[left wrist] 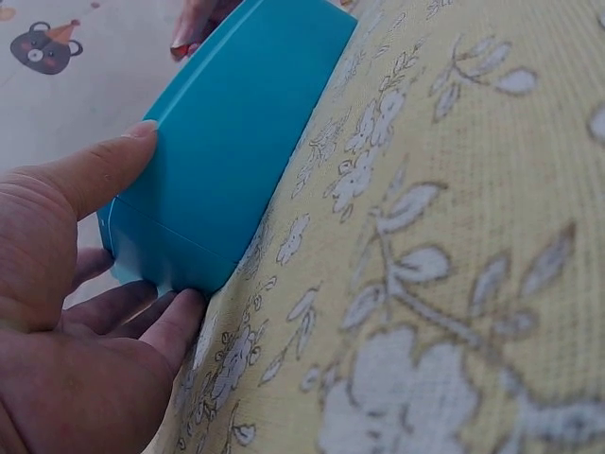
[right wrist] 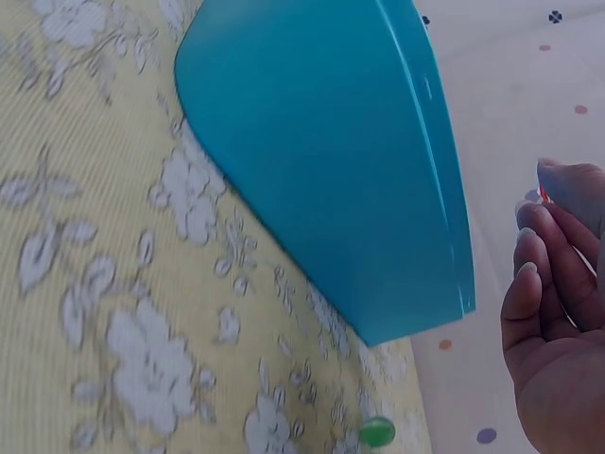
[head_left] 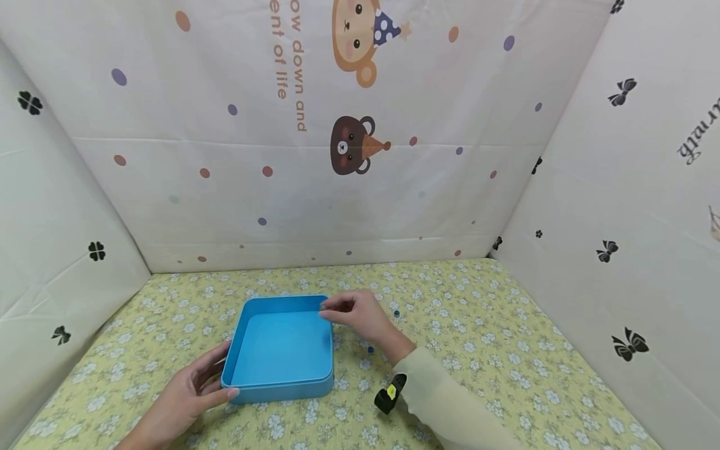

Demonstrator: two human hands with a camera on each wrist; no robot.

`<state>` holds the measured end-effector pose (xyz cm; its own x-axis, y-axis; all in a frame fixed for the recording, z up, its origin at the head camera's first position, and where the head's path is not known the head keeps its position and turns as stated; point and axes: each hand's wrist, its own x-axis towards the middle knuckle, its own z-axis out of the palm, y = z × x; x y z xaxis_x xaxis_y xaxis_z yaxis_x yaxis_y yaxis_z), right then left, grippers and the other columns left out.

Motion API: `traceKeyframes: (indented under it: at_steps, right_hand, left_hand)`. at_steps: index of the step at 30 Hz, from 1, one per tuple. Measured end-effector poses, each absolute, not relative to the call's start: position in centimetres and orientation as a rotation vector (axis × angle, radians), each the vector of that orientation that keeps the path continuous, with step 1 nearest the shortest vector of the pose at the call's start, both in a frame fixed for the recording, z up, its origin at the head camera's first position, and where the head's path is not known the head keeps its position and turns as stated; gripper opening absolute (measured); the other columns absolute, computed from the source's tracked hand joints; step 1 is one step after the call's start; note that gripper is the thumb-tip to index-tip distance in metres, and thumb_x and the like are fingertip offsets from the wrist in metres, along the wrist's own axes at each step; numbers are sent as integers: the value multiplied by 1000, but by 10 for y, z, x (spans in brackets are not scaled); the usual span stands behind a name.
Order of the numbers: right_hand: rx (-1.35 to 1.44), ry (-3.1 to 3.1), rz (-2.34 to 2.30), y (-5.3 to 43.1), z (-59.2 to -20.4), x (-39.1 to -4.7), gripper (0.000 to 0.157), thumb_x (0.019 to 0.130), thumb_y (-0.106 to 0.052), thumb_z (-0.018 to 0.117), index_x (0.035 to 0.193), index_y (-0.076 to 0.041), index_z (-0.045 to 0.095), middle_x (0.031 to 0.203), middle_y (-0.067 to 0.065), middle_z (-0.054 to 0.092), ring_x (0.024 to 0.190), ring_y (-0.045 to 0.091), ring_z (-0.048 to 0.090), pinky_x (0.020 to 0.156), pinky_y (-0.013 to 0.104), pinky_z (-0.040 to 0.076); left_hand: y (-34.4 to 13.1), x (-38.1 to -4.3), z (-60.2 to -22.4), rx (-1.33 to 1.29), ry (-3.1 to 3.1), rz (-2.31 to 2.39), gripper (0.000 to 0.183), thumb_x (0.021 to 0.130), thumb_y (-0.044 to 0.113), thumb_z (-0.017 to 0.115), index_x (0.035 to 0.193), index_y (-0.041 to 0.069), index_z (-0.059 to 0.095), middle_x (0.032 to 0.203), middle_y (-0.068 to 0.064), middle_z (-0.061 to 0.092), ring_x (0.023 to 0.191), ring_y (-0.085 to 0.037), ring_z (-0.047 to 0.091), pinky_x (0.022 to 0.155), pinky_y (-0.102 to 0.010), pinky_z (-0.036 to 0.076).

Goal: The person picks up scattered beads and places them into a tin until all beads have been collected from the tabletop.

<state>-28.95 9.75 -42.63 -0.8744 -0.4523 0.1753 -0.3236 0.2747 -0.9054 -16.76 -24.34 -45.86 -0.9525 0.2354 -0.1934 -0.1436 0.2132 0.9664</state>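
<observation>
Overall, 3 white printed sheets (head_left: pixel 292 206) stand around the blue box (head_left: pixel 281 392): 1 behind it, 1 on its left and 1 on its right; the sheet behind bears 2 animal heads (head_left: pixel 345 149). Next in size comes 1 worktop (head_left: pixel 461 350) under a yellow floral cloth, with the box standing upright on it, open side up. The box is the only container, and its visible floor shows plain blue with a dark shadow near the right wall.

2 hands are at the box. The left hand (head_left: pixel 188 389) grips its near left corner, thumb against the near wall, the other fingers bent along the left side. The right hand (head_left: pixel 360 315) is above the box's right rim, near the far right corner, its thumb and forefinger closed together on 1 small red piece (right wrist: pixel 544 195). That piece lies between the fingertips, mostly covered, its shape too hidden to tell. 1 black wrist strap (head_left: pixel 390 394) sits right of the box, at the right cuff.

Smallest, right of the box on the cloth, are 1 small blue piece (head_left: pixel 396 314) and, nearer the box, a 2nd small blue piece (head_left: pixel 370 350). The right wrist view shows 1 green glossy piece (right wrist: pixel 378 432) near the box; whether it is 1 of those 2, I cannot tell.
</observation>
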Motion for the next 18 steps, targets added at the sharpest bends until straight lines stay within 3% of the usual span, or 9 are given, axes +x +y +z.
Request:
traceKeyframes:
  at_steps: [4, 11, 18]
  right_hand:
    - [-738, 2422, -1659, 91, -422, -288, 21, 94, -30, 78, 111, -18, 81, 108, -1, 78, 91, 10, 71, 86, 51, 71]
    - [-804, 2467, -1580, 78, -421, -289, 20, 94, -30, 78, 110, -18, 81, 107, -2, 78, 89, 5, 70, 75, 24, 70]
    - [-845, 2515, -1534, 60, -423, -289, 17, 94, -29, 79, 108, -19, 82, 103, -5, 78, 85, 1, 69, 69, 16, 66]
  left_hand:
    - [-243, -168, -459, 73, 2196, 1793, 94, 94, 23, 76, 166, 18, 15, 171, -20, 13, 155, -49, 22, 114, -16, 56]
    - [-241, -170, -461, 47, 2193, 1793, 96, 92, 24, 78, 166, 19, 16, 171, -18, 15, 155, -47, 23, 115, -16, 55]
    - [-240, -170, -461, 35, 2224, 1768, 96, 92, 29, 78, 166, 19, 16, 170, -20, 18, 154, -48, 25, 114, -18, 56]
